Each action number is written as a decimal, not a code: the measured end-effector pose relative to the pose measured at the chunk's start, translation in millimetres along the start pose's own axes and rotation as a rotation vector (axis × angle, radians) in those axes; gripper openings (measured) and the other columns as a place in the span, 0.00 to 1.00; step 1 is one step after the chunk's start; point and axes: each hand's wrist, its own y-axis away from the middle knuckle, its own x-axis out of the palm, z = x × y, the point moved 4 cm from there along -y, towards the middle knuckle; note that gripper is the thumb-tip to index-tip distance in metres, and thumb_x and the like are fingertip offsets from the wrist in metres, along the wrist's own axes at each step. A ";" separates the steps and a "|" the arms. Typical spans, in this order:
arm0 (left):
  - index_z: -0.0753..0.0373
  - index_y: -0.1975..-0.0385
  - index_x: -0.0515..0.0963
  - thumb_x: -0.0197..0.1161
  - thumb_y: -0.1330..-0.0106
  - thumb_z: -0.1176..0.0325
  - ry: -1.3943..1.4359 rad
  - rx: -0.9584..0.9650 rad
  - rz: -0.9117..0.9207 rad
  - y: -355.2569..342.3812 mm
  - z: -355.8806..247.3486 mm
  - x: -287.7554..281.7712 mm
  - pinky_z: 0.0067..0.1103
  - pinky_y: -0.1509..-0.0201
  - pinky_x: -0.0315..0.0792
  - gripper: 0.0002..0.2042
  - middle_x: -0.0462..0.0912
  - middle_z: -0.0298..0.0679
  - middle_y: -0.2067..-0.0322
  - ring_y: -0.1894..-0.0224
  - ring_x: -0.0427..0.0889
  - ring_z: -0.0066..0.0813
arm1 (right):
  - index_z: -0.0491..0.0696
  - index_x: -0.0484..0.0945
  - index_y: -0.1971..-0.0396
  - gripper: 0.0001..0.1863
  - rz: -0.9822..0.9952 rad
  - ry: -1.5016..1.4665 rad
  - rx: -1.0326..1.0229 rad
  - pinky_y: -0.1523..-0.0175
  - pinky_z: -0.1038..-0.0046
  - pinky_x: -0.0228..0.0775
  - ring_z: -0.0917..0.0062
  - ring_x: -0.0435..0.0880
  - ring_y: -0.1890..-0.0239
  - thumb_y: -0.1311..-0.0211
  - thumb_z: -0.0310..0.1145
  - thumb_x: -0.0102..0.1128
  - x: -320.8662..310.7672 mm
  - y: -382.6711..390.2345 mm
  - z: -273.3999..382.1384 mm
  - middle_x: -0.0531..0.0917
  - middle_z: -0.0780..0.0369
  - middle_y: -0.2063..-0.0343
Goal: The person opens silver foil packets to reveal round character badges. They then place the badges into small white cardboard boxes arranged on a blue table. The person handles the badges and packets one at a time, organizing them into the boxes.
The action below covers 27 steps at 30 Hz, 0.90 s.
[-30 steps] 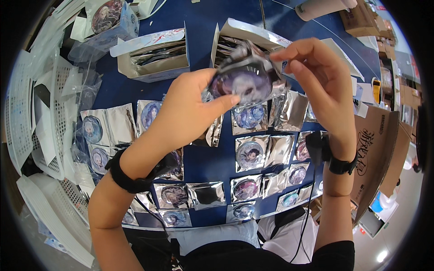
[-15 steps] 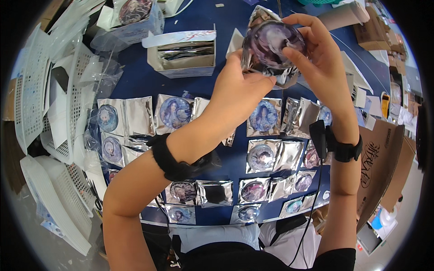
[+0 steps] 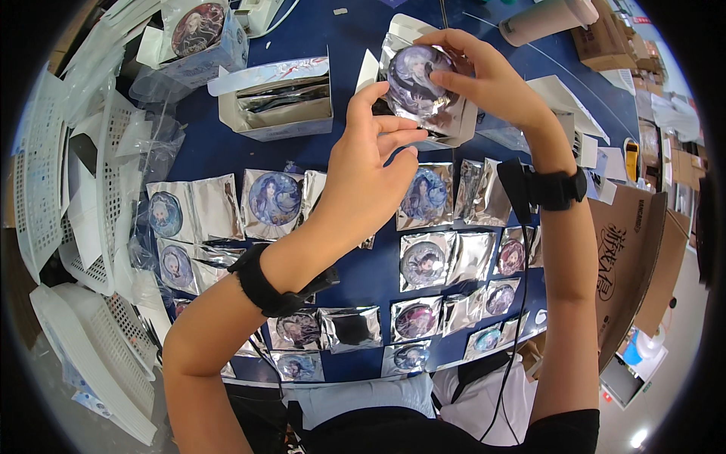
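Note:
My right hand (image 3: pixel 484 76) grips a round purple badge (image 3: pixel 420 76) printed with a pale-haired figure, its thumb on the face and its fingers at the upper edge. Silver foil lies behind and below the badge, over an open white box (image 3: pixel 463 125). My left hand (image 3: pixel 378 159) is beside the box with fingers apart, the index fingertip near the badge's left rim and the others by the foil's lower edge. Below both hands, rows of foil pouches with round badges cover the blue table, among them a blue badge (image 3: pixel 274 198) and a pale one (image 3: pixel 425 265).
An open box of foil packets (image 3: pixel 283 113) stands to the left, and another box (image 3: pixel 215 60) carries a dark round badge. White perforated baskets (image 3: pixel 113 181) line the left side. A pale tumbler (image 3: pixel 544 21) lies at the far right; a cardboard carton (image 3: pixel 628 257) stands at right.
The badge and foil have come down against the open box, turning to show the printed figure. My left hand has loosened its hold and spread its fingers; my right hand keeps gripping.

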 end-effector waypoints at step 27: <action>0.69 0.46 0.59 0.49 0.41 0.79 0.181 -0.329 0.036 11.0 -2.9 -8.0 0.22 0.41 0.59 0.21 0.66 0.50 0.48 0.44 0.66 0.33 | 0.49 0.48 0.38 0.50 -0.605 0.126 0.152 0.77 0.87 0.67 0.86 0.76 0.76 0.60 0.30 0.72 56.8 72.5 23.6 0.66 0.51 0.47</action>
